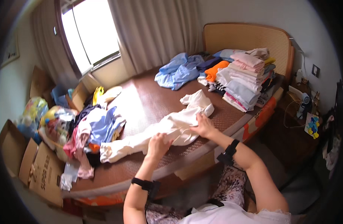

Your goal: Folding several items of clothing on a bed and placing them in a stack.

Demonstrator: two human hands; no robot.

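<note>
A long white garment [171,123] lies stretched across the bed near its front edge, with a thin cord across its middle. My left hand [159,144] rests on its near side, fingers bent over the cloth. At the garment's right part, my right hand [202,125] touches the fabric with thumb and fingers. Whether either hand pinches the cloth cannot be told. Both wrists wear black straps.
Folded clothes [244,78] are stacked by the headboard [249,42]. A crumpled light blue cloth [178,71] lies behind the garment. Loose clothes [100,126] heap at the left end, beside plastic bags [58,120] and cardboard boxes [45,170]. A small fan [304,100] stands at right.
</note>
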